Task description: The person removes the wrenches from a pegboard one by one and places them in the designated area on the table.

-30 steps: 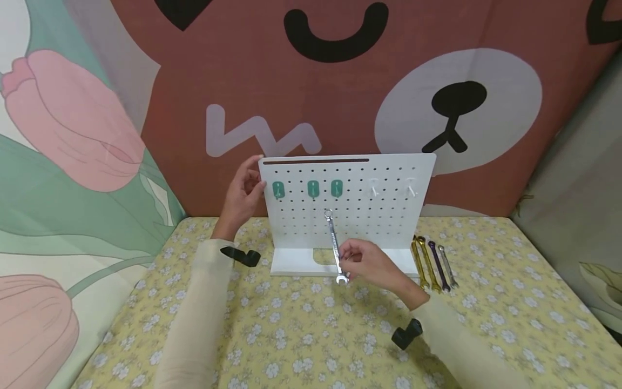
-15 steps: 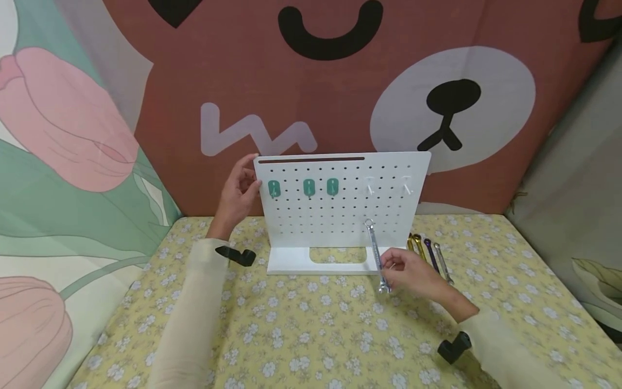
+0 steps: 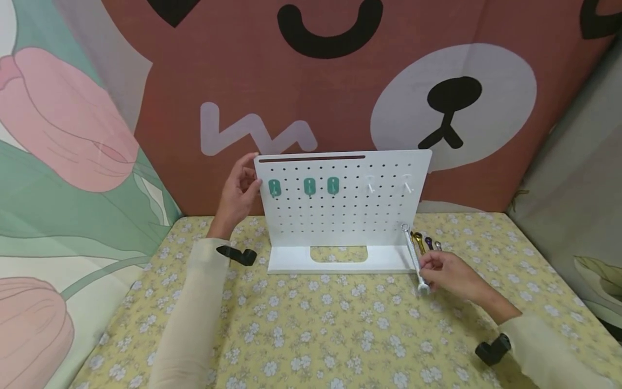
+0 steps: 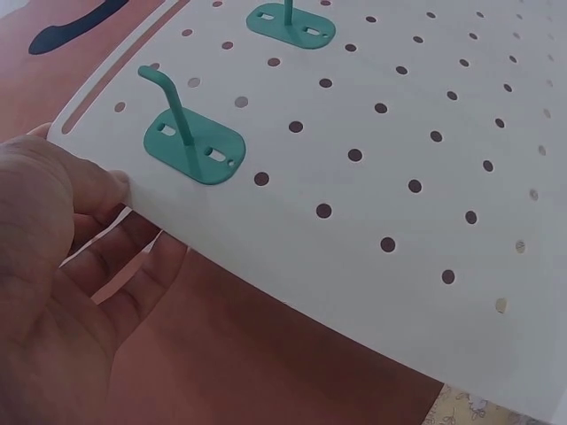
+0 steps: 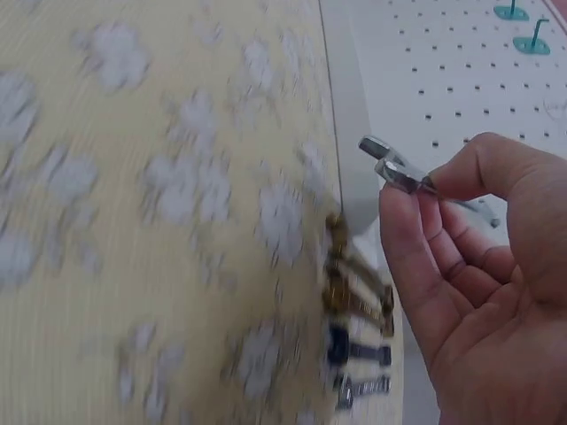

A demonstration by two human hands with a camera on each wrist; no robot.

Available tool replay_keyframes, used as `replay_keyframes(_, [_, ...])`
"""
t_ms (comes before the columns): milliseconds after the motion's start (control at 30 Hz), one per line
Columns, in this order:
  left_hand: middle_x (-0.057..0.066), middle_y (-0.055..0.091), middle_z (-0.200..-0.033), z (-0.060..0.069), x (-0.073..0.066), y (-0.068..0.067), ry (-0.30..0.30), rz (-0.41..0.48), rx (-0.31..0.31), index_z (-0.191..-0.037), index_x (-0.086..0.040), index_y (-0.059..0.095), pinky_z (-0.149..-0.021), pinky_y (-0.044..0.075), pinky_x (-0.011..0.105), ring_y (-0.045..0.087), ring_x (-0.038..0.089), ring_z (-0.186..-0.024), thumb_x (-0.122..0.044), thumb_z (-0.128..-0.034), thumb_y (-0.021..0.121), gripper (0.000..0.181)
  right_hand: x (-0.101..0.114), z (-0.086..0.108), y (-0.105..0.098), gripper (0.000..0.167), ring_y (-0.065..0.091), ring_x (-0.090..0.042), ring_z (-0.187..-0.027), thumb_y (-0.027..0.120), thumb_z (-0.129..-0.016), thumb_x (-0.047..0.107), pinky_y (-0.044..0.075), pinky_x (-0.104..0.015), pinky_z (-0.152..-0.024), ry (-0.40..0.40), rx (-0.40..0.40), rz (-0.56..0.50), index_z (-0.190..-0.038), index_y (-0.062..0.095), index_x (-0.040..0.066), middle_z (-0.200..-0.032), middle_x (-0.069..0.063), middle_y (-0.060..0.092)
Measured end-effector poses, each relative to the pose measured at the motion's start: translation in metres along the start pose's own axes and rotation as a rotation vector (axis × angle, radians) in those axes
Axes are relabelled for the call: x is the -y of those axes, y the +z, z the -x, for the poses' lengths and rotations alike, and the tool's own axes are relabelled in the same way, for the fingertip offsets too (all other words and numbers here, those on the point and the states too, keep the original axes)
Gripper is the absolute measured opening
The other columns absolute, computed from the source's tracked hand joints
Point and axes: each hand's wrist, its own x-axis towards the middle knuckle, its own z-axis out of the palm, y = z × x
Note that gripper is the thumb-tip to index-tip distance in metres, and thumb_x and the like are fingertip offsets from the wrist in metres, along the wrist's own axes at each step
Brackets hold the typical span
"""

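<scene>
A white pegboard point(image 3: 340, 216) stands upright on its base. My left hand point(image 3: 237, 197) grips its upper left edge, thumb on the front and fingers behind, as the left wrist view shows near a green hook point(image 4: 195, 146). Between thumb and fingers, my right hand point(image 3: 449, 273) pinches a silver combination wrench point(image 3: 412, 254) near its open end. Its ring end points up, in front of the board's lower right corner. Close by lie gold wrenches point(image 5: 354, 301), a purple one point(image 3: 428, 243) and a smaller silver one point(image 5: 363, 390), partly hidden behind my right hand in the head view.
Three green hooks, one of them the middle hook point(image 3: 309, 186), and two whitish hooks point(image 3: 370, 185) sit in the board's upper rows. A floral cloth point(image 3: 311, 324) covers the table. Behind the board hangs a backdrop point(image 3: 330, 97) with a cartoon bear.
My right hand has carried the silver wrench rightward, from before the board's middle to its right corner, beside the lying wrenches. My left hand keeps its hold on the board's edge.
</scene>
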Motion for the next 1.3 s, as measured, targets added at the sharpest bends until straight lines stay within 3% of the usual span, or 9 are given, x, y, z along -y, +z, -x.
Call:
replay_keyframes(167, [0.024,0.055,-0.108,-0.004,0.022,0.001,-0.036,-0.019,-0.012,-0.154,-0.006,0.042,-0.077,0.05,0.028,0.058,0.043,-0.09,0.004,-0.1042,0.055,0.053,-0.011,0.009,-0.016,0.019,0.062,-0.025,-0.076,0.059,-0.103,0.009,0.056,-0.039,-0.065,0.016,0.003,0.054,-0.112,0.059,-0.008,-0.091,-0.014,0.063])
replay_keyframes(300, [0.017,0.058,-0.116,-0.004,0.029,0.0,-0.089,-0.037,-0.019,-0.15,-0.009,0.049,-0.081,0.051,0.025,0.061,0.032,-0.097,-0.004,-0.1054,0.057,0.046,-0.022,0.016,-0.029,0.022,0.062,-0.023,-0.077,0.058,-0.104,0.01,0.056,-0.039,-0.066,0.036,0.004,0.091,-0.115,0.059,-0.009,-0.092,-0.013,0.063])
replay_keyframes(700, [0.014,0.06,-0.114,-0.003,0.028,-0.001,-0.085,-0.021,-0.027,-0.146,-0.009,0.054,-0.079,0.052,0.026,0.06,0.03,-0.092,-0.007,-0.1051,0.059,0.042,-0.045,0.027,-0.063,0.031,0.063,-0.024,-0.082,0.057,-0.105,0.013,0.057,-0.038,-0.068,0.165,-0.044,0.146,-0.12,0.055,-0.014,-0.097,-0.013,0.062])
replay_keyframes(967, [0.017,0.059,-0.115,-0.002,0.024,0.0,-0.097,-0.028,-0.028,-0.147,-0.007,0.053,-0.081,0.052,0.025,0.061,0.033,-0.094,-0.005,-0.1054,0.058,0.042,-0.051,0.025,-0.071,0.033,0.063,-0.025,-0.087,0.057,-0.105,0.014,0.058,-0.038,-0.07,0.227,-0.037,0.15,-0.12,0.055,-0.015,-0.099,-0.014,0.062])
replay_keyframes(1133, [0.022,0.057,-0.116,-0.003,0.026,0.001,-0.107,-0.019,-0.032,-0.148,-0.004,0.051,-0.084,0.053,0.039,0.06,0.04,-0.097,-0.001,-0.105,0.057,0.043,-0.05,0.021,-0.071,0.03,0.06,-0.024,-0.085,0.055,-0.105,0.012,0.057,-0.039,-0.07,0.241,-0.024,0.165,-0.118,0.056,-0.015,-0.095,-0.013,0.06])
replay_keyframes(1233, [0.017,0.059,-0.115,-0.003,0.031,0.0,-0.094,-0.006,-0.032,-0.147,-0.009,0.053,-0.086,0.053,0.048,0.062,0.032,-0.096,-0.006,-0.1052,0.059,0.042,-0.048,0.019,-0.07,0.027,0.059,-0.025,-0.084,0.054,-0.105,0.011,0.056,-0.039,-0.069,0.243,-0.017,0.163,-0.116,0.056,-0.014,-0.092,-0.012,0.059])
replay_keyframes(1300, [0.015,0.06,-0.115,-0.002,0.03,0.0,-0.095,-0.007,-0.028,-0.146,-0.009,0.055,-0.087,0.054,0.046,0.062,0.028,-0.097,-0.008,-0.1052,0.059,0.041,-0.048,0.018,-0.071,0.028,0.059,-0.026,-0.084,0.054,-0.105,0.011,0.056,-0.039,-0.07,0.243,-0.014,0.162,-0.117,0.056,-0.014,-0.093,-0.013,0.059])
